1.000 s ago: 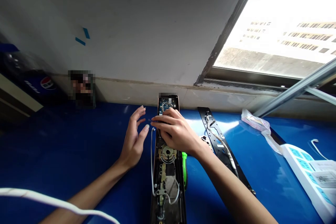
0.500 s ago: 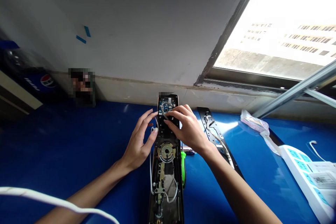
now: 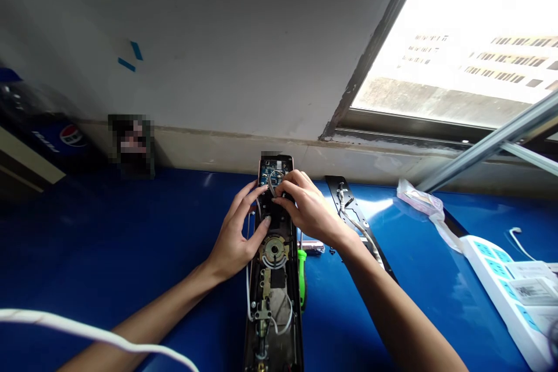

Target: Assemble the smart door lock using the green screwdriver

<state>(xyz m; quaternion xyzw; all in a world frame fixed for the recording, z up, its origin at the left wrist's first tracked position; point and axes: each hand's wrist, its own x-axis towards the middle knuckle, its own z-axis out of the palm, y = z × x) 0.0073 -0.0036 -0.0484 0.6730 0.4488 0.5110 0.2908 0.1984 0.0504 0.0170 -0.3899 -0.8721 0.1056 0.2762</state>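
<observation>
An opened door lock body (image 3: 279,293) stretches away from me on the blue table, its inner parts exposed. A blue circuit board (image 3: 265,173) sits at its far end, with a thin grey cable (image 3: 272,186) looping over it. Thumb and fingertips of my right hand (image 3: 309,206) are pinched on that cable. My left hand (image 3: 235,235) reaches in from the left, thumb and fingers apart, fingertips at the housing just beside the board. Below both hands show a round metal hub and a white wire (image 3: 288,325). A green-handled screwdriver (image 3: 302,279) lies along the right side.
To the right lies a black perforated plate (image 3: 357,215) with a wrapped cable. Further right are a clear plastic packet (image 3: 418,197) and a white power strip (image 3: 488,273). A Pepsi bottle (image 3: 52,133) stands at the left. A thick white cable (image 3: 100,335) crosses the lower left.
My left hand has moved slightly right, its thumb and fingers now further over the lock body. My right hand stays at the grey cable, fingers drawn closer together. The view has shifted a little.
</observation>
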